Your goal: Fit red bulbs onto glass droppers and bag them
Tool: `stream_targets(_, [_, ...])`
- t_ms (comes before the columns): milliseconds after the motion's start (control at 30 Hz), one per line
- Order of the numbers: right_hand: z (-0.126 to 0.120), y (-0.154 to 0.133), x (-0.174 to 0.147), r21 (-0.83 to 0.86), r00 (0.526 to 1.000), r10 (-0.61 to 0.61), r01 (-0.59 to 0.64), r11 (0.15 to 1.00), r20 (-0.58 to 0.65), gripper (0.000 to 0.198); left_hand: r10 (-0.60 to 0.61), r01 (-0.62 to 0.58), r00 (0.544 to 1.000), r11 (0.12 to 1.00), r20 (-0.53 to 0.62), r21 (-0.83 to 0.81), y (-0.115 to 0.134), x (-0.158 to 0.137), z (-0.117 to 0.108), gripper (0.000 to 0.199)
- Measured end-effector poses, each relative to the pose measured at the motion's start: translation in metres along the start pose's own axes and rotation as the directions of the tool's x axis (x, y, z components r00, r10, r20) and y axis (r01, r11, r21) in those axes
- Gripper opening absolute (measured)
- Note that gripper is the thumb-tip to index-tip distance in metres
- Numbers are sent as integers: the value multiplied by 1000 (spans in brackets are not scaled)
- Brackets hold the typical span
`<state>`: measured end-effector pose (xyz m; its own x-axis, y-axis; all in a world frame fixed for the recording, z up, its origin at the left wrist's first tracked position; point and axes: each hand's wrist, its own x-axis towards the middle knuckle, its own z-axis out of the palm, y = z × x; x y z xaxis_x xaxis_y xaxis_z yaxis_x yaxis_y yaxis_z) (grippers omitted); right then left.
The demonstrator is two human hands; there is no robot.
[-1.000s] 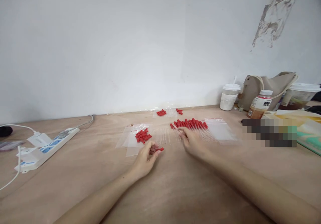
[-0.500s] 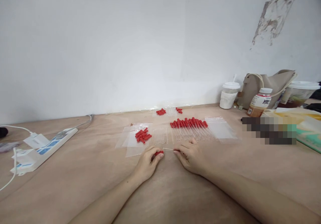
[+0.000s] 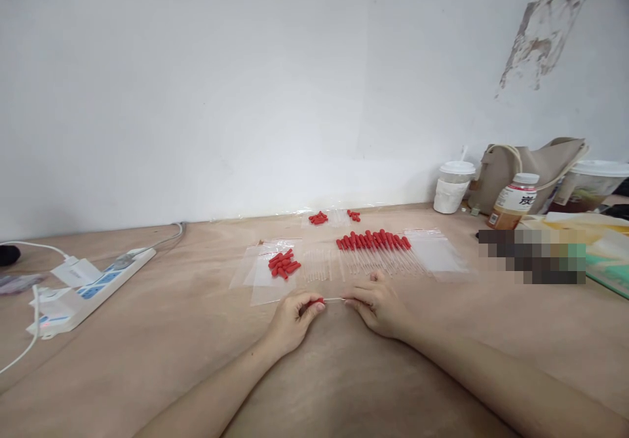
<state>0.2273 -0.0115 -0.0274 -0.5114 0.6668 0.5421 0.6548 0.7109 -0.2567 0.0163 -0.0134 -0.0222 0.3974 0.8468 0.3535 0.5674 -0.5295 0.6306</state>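
Note:
My left hand (image 3: 289,321) pinches a red rubber dropper bulb (image 3: 317,301) between thumb and fingers, its open end facing right. In my right hand (image 3: 378,308) is a thin clear dropper tube (image 3: 335,299), held level and pointing left. The tube's left end meets the bulb; how deep it sits inside I cannot tell. Beyond my left hand, loose red bulbs (image 3: 284,266) lie piled on clear zip bags (image 3: 263,292). Several bare dropper tubes (image 3: 318,265) rest to the right of the pile. Past my right hand stretches a row of droppers with red bulbs (image 3: 374,239) fitted.
Another clear bag (image 3: 436,253) lies right of the row. Small groups of red bulbs (image 3: 318,218) sit by the wall. A power strip (image 3: 98,294) with cables is at left. A lidded cup (image 3: 452,188), a bottle (image 3: 514,201) and a beige bag (image 3: 545,156) stand at right.
The tube has come up against the bulb; earlier its left end stood just outside it, slightly higher. The view has shifted slightly, and both hands stay nearly in place.

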Motion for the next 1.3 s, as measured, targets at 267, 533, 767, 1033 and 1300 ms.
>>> stream_targets(267, [-7,6,3,-50,995,-53,57,997,87,23,159,-175,983,965,95,194,7,-5,-2,18])
stream_targets(533, [-2,-8,0,-23,994,34,-32,999,106,22,285,-301,954,920,98,250,3,-6,2,15])
stream_targets(767, [6,-12,1,-11,987,77,-77,997,137,27,302,-324,945,916,127,236,2,-7,2,14])
stream_targets(1033, [-5,-6,7,-58,986,-50,60,996,160,27,272,-282,959,922,74,265,0,-3,-2,13])
stream_targets(1300, [-14,11,11,-185,980,200,-200,962,-19,27,83,-72,996,978,-45,198,-11,-3,-10,25])
